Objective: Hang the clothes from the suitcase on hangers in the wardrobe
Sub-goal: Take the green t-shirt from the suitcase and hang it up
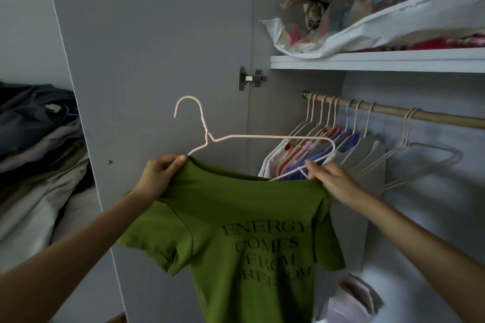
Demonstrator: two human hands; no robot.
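Fitting a pale pink wire hanger (262,139) into the neck of a green T-shirt (236,223), in front of the open wardrobe.

The left hand (157,176) pinches the shirt's collar at one shoulder, fingers (178,161) curled on the cloth where the hanger's left arm enters. The right hand (333,178) grips the other side of the collar together with the hanger's lower wire. The hanger looks only partly in: its right end and hook stand clear above the neckline. The shirt hangs between both hands, just left of the wooden rail (433,117), where other hung clothes (309,157) and empty hangers (420,149) sit. Next, I judge, the right shoulder must be drawn over the hanger's end, then the hook lifted onto a free stretch of rail.
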